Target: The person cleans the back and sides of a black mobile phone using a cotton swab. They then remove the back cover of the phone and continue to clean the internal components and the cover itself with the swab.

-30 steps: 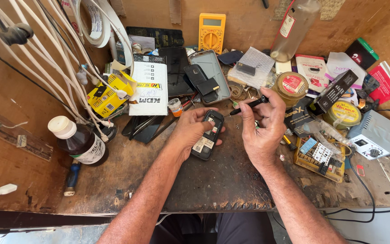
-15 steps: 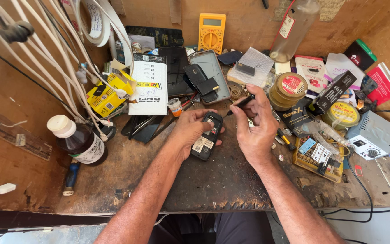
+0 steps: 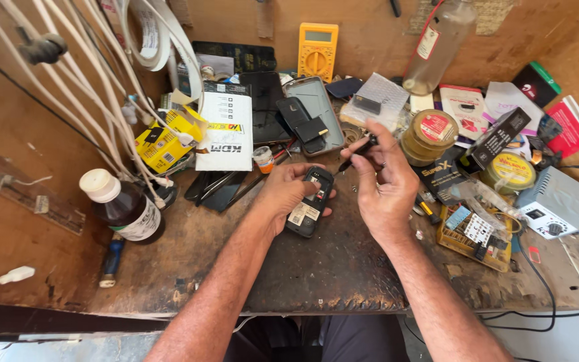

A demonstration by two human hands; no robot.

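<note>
Brown bottle point(image 3: 123, 206) far left on wooden bench point(image 3: 330, 268) | left hand point(image 3: 283, 194) grips opened black phone point(image 3: 309, 200) mid-bench | right hand point(image 3: 384, 181) pinches small screwdriver point(image 3: 358, 153), tip just above phone | step: working a screw; next needs steady tip seating.

From my feed: yellow meter point(image 3: 317, 50) with a grey screen stands at the back wall, white flat package point(image 3: 225, 131) lies left of centre beside a yellow box point(image 3: 162, 141), red packet point(image 3: 574, 121) far right, white label on the brown bottle point(image 3: 125, 208).
</note>
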